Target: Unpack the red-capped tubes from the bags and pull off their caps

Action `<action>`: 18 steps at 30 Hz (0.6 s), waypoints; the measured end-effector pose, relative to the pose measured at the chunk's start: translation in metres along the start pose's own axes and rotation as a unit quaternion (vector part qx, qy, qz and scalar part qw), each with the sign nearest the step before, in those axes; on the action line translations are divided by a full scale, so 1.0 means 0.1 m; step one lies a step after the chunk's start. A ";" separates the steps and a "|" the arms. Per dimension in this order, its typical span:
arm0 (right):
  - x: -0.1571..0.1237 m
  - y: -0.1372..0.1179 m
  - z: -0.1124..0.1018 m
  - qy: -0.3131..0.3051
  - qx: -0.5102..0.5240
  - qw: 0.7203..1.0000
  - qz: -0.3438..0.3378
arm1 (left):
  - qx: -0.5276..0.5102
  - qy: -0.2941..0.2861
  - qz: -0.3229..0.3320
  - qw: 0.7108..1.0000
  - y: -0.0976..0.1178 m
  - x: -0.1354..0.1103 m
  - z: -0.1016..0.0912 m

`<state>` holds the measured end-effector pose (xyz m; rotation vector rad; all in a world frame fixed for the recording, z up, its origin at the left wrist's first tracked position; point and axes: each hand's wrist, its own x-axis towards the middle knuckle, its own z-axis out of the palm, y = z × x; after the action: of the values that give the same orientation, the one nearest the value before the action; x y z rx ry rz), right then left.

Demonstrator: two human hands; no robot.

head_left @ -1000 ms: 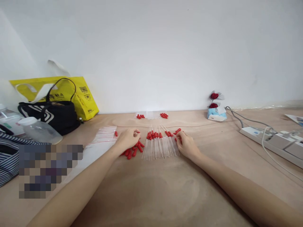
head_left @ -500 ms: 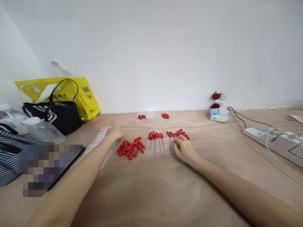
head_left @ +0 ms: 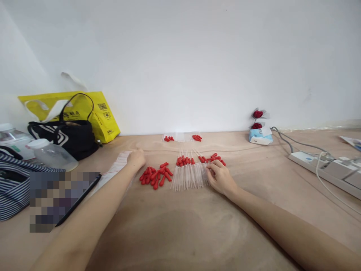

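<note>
My left hand [head_left: 136, 159] is curled at the far end of a stack of clear plastic bags [head_left: 120, 160] with red lines; its fingertips are hidden. A loose pile of red rubber dropper bulbs [head_left: 155, 176] lies just right of it. My right hand [head_left: 221, 177] rests at the right edge of a row of clear dropper tubes [head_left: 187, 177]. Its thumb and fingers are bent together at the tube ends, and what they hold is too small to make out. Beyond the row lie droppers with red bulbs [head_left: 184, 161], and more red bulbs [head_left: 216, 157] are behind my right hand.
Clear bags [head_left: 182, 137] with red bulbs lie by the wall. At left are a phone-like device [head_left: 81, 203], a striped bag [head_left: 14, 195], a plastic jar [head_left: 55, 156], a black bag [head_left: 76, 141] and a yellow bag [head_left: 105, 116]. A tissue pack [head_left: 261, 136] and power strip [head_left: 327, 165] are at right.
My left hand has shifted slightly back toward me and left over the plastic bags, its fingers more tucked in. My right hand stays by the tubes.
</note>
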<state>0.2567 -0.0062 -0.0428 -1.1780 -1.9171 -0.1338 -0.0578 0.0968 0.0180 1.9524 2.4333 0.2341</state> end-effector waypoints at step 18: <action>-0.01 0.02 0.00 0.017 0.005 1.000 0.000 | -0.123 -0.115 0.150 0.974 0.26 -0.12 -0.09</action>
<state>0.2579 -0.0060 -0.0444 -1.1620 -1.8857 -0.1423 -0.0306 0.0892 0.0289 2.0903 1.8670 0.2786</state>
